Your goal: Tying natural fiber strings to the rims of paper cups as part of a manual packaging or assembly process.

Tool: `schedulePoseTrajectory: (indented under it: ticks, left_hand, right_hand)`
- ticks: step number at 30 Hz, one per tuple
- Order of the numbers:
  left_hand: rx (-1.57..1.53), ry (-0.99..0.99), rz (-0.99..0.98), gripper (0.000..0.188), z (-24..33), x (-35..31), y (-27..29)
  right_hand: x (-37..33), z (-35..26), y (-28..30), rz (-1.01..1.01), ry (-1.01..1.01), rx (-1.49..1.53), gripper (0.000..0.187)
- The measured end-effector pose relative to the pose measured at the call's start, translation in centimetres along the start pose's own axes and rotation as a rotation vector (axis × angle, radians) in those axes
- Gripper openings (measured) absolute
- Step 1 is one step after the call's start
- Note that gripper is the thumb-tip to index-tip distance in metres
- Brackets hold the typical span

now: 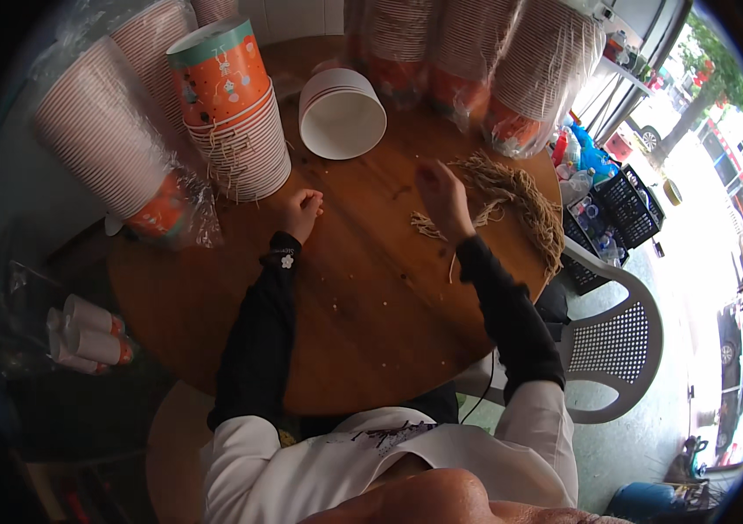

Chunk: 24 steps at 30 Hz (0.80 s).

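My left hand (304,215) is over the table beside a tall stack of paper tubs (247,157), its fingers curled together; anything in them is too small to make out. Thin tan strands cling to the stack's side, and an orange and green tub (221,83) tops it. My right hand (445,199) is raised at the left edge of a loose heap of tan, noodle-like strands (520,196). Its fingers are smeared and partly turned away, so their grip is unclear. Beyond both hands, a few nested white tubs (343,122) lie tilted, mouth toward me.
Plastic-wrapped tub stacks (110,131) stand at the left, with more wrapped stacks (546,65) at the back right. Crumbs dot the round wooden table (363,323). A white plastic chair (616,341) and black crates (629,208) with bottles stand to the right.
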State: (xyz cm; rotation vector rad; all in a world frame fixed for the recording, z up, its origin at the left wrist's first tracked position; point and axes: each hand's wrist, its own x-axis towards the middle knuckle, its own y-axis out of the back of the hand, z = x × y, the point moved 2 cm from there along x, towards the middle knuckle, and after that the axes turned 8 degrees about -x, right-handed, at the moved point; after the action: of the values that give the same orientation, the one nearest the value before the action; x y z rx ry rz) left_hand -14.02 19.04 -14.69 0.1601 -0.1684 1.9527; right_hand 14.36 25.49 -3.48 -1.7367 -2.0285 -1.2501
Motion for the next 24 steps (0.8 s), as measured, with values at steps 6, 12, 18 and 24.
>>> schedulePoseTrajectory:
  ticks: [6,12,18,24]
  left_hand:
    - [0.086,-0.020,-0.043,0.020,-0.5,0.4,-0.9]
    - [0.044,0.003,-0.021,0.020,-0.2,0.2,-1.3]
    - [0.102,-0.040,0.015,0.015,-0.4,0.6,-1.5]
    - [-0.080,0.016,0.051,0.017,0.2,0.6,-1.0]
  right_hand:
    - [11.3,0.3,-5.6,0.118,0.190,-0.252,0.024]
    - [15.6,-2.0,-10.0,0.061,0.334,-0.455,0.026]
    - [17.6,-2.6,-11.6,-0.016,0.468,-0.657,0.013]
    - [16.8,-2.8,-10.9,-0.172,0.631,-0.604,0.030]
